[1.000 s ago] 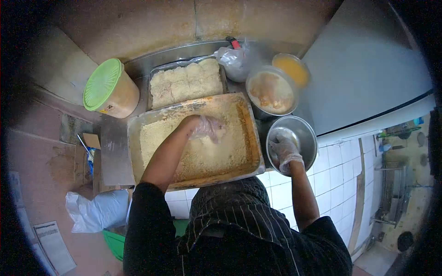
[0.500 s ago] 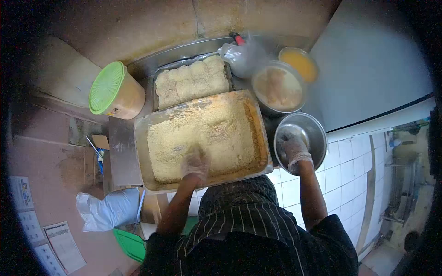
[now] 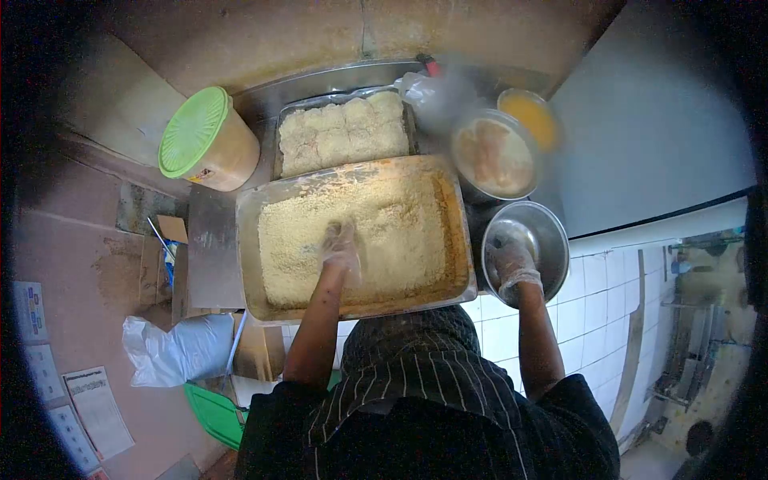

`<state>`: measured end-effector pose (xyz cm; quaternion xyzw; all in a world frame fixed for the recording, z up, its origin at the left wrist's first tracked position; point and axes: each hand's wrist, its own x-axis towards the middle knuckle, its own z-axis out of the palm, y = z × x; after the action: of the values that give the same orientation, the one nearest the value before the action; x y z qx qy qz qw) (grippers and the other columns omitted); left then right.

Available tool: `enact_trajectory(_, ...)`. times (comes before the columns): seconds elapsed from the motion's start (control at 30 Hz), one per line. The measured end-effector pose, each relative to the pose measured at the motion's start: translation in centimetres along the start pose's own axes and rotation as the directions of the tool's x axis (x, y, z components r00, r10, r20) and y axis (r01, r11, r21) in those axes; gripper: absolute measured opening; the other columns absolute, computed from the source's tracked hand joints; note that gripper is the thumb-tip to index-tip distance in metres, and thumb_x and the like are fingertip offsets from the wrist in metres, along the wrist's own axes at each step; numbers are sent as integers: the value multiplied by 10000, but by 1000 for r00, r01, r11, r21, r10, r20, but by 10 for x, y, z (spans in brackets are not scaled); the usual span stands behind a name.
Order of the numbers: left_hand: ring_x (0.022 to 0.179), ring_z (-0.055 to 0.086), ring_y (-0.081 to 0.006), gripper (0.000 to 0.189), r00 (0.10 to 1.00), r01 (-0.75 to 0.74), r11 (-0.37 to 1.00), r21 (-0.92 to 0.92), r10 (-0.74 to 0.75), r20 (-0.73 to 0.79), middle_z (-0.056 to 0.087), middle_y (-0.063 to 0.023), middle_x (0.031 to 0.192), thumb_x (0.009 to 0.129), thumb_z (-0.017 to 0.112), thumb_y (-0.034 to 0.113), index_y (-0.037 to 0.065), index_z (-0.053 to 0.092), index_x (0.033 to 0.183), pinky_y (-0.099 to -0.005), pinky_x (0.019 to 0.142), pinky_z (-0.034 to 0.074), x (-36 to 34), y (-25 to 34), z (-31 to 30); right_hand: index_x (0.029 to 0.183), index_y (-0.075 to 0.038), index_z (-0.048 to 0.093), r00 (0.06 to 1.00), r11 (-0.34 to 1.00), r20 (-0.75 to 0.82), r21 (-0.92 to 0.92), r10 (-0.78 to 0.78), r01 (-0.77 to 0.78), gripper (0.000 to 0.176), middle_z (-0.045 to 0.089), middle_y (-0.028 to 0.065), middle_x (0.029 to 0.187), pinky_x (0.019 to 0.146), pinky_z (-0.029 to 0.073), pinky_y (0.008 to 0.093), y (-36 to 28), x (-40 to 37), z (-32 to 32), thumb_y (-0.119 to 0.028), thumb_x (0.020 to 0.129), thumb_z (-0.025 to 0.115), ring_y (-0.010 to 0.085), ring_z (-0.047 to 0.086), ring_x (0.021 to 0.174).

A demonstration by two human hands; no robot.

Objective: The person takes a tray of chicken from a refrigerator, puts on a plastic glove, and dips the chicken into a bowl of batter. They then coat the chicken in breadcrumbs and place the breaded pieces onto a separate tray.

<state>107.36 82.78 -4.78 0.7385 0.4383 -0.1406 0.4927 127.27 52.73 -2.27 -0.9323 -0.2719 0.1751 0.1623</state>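
Observation:
In a clear glove, my left hand (image 3: 342,246) reaches into the large tray (image 3: 248,264) and touches the pale yellow crumbs (image 3: 392,252); its fingers are partly sunk or blurred there, and whether they hold anything is hidden. My right hand (image 3: 512,264), also gloved, is inside the steel bowl (image 3: 552,240) at the tray's right, its fingertips low and hard to make out. Behind the large tray, a smaller tray holds crumb-coated pieces (image 3: 344,132) in rows. A bowl with pale pieces in liquid (image 3: 492,156) stands behind the steel bowl.
A tub with a green lid (image 3: 194,132) stands at the back left. An orange-yellow container (image 3: 530,118) and a plastic bag (image 3: 432,98) are at the back right. Lower left are a white bag (image 3: 182,348) and a green lid (image 3: 214,414).
My left hand has moved forward over the crumbs. A darker patch in the crumbs right of it no longer shows. My right hand stays in the steel bowl. The view has shifted slightly.

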Motion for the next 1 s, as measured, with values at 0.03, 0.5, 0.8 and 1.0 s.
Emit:
enact_trajectory(0.03,1433,191,-274,602,1000,-28,997,-67,28,2,239,-142,1545,985,351,409,112,236,1495,-388,1172,121,3,5,0,1092,-76,651,1000,999,8,25,21,-21,265,629,173,1150,991,416,400,-4,0,-3,-215,879,578,322,563,1126)
enact_trajectory(0.5,1379,283,-394,597,790,-314,538,782,606,-99,279,-249,1491,945,449,329,46,289,1446,-452,1137,253,69,5,82,1085,-65,662,999,999,9,9,33,-33,279,633,193,1138,1022,384,418,10,7,7,-245,892,572,334,550,1143)
enact_trajectory(0.8,1335,364,-381,575,672,-571,417,707,732,111,402,-241,1418,954,428,403,79,375,1426,-468,1132,257,83,9,76,1049,-81,655,997,997,-48,-53,-55,52,233,642,187,1080,967,420,401,26,16,23,-138,833,587,344,576,1079)
enact_trajectory(1.0,1350,367,-334,749,941,-317,785,531,189,282,383,-211,1455,904,470,601,94,358,1444,-451,1132,264,64,83,10,1071,-82,653,995,966,-17,-244,-96,89,243,644,170,1112,960,430,406,38,20,32,-159,852,582,326,582,1090)
